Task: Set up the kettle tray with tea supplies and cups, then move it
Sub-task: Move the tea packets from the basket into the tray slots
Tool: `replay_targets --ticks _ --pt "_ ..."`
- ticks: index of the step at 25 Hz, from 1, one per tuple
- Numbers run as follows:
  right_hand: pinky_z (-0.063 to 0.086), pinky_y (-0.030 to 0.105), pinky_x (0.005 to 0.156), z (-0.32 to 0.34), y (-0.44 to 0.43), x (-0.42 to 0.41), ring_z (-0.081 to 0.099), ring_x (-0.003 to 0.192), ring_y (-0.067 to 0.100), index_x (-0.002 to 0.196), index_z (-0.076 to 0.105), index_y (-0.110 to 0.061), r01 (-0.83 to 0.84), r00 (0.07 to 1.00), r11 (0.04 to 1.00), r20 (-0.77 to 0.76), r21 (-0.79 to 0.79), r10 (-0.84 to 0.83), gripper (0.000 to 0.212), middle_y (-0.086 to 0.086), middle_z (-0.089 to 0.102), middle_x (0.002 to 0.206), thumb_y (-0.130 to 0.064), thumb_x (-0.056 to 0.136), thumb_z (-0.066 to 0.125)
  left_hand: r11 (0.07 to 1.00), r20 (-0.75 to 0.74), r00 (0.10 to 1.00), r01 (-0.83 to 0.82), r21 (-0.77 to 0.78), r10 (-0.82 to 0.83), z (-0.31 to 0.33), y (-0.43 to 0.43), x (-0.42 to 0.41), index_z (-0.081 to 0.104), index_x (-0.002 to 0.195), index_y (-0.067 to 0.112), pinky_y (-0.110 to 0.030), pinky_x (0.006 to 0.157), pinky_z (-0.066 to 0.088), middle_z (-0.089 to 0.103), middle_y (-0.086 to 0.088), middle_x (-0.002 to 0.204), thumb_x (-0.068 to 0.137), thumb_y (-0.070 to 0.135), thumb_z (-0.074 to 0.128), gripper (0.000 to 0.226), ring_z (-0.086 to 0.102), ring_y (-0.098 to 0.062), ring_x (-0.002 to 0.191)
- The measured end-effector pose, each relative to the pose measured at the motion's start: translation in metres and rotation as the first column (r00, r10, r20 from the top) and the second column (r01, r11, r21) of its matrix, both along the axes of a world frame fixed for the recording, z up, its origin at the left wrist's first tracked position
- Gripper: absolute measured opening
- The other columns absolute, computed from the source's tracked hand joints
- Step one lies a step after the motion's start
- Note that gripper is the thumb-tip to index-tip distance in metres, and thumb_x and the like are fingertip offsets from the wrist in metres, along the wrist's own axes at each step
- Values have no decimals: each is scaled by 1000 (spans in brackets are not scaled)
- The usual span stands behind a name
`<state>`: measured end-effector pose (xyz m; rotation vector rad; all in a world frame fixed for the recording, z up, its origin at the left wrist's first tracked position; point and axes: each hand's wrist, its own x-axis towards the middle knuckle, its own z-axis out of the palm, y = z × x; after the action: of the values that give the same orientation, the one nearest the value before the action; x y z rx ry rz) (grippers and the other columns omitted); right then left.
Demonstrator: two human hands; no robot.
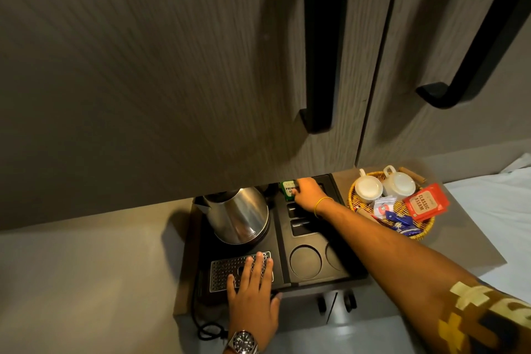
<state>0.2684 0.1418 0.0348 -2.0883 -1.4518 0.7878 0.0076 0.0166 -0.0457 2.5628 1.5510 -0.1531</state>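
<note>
Green tea packet pinched in right hand fingers over black tray; left hand fingers spread flat on grille.

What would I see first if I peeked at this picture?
The shiny kettle on the black tray, most likely. Behind it, the right hand holds a green tea packet at the tray's back slot, and a basket with two white cups sits to the right.
</note>
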Motion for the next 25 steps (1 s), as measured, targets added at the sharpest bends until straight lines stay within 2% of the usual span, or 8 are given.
replay_targets --ticks 4,8,13,15,18,20,22,25 --pt "46 28 89 -1 2 14 62 129 38 138 56 8 113 981 993 -156 -37 -118 44 27 64 138 9 94 60 999 5 1000 17 31 -17 -10 2 -2 -28 148 40 -58 120 -1 -24 9 164 92 63 33 86 -20 -18 151" --pt "51 35 101 -7 4 21 64 126 36 128 63 8 236 933 969 -261 -70 -246 38 25 67 134 2 92 73 999 21 1000 13 44 -14 -5 2 0 -14 153 39 -58 119 4 -14 8 166 90 64 39 86 -11 -19 152" --pt "48 26 91 -17 0 20 64 128 35 136 60 3 179 956 984 -235 0 -174 44 25 66 137 6 93 69 999 10 1000 9 34 -9 -5 2 -1 -22 150 40 -56 119 -3 -23 10 164 92 64 37 87 -20 -17 150" --pt "51 31 103 -15 -2 19 62 130 36 135 61 3 136 976 991 -173 19 -131 43 24 64 138 1 93 71 1000 20 1000 7 21 -8 -3 2 -1 -22 151 41 -57 120 -1 -22 11 164 91 65 36 87 -19 -17 151" --pt "48 44 111 -9 -8 24 58 131 37 133 61 3 141 987 986 -85 87 -133 41 23 63 137 -9 94 71 1000 7 1000 18 22 -18 2 3 0 0 156 39 -61 118 17 0 7 168 86 66 47 89 1 -19 153" --pt "47 41 105 -2 -19 33 58 128 38 127 62 5 179 984 973 -31 146 -176 37 25 62 133 -14 96 70 999 -10 1000 19 37 -19 4 3 -1 12 157 37 -62 115 26 12 6 167 82 66 54 90 13 -21 152" --pt "44 35 98 4 -37 50 58 124 37 123 63 5 252 967 942 -31 223 -251 32 25 62 130 -12 97 70 999 -22 1000 7 36 -6 4 1 -1 8 157 38 -62 116 23 8 7 168 83 65 52 90 8 -19 153" --pt "46 34 90 11 -79 94 64 112 36 115 66 -1 357 926 872 -3 334 -378 20 19 66 120 -6 96 67 999 -4 1000 -15 40 15 3 0 0 29 154 32 -63 108 34 27 5 163 76 63 64 90 27 -20 148"
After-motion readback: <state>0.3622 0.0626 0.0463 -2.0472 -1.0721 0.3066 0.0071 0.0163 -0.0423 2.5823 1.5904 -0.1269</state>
